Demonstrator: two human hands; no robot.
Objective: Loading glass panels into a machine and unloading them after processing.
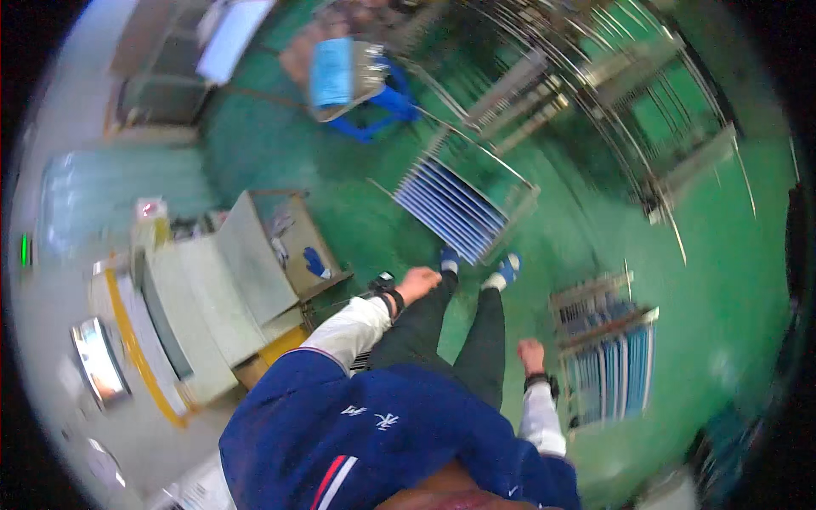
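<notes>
My left hand (419, 284) hangs in front of my thigh, a dark strap around its wrist, its fingers loosely curled with nothing visible in them. Just beyond it on the floor stands a metal rack (453, 208) holding several blue-white panels in a row. My right hand (531, 354) is at my right side, closed like a fist, and no object shows in it. Beside that hand, apart from it, is another rack (609, 374) with blue and white panels set on edge. Motion blurs the picture somewhat.
At left stands a pale machine (204, 293) with a side tray (308, 263) carrying a blue glove (316, 262). A blue stool (393, 99) with a blue stack (331, 72) is ahead. Tall metal racks (595, 93) fill the far right. The floor (578, 234) is green.
</notes>
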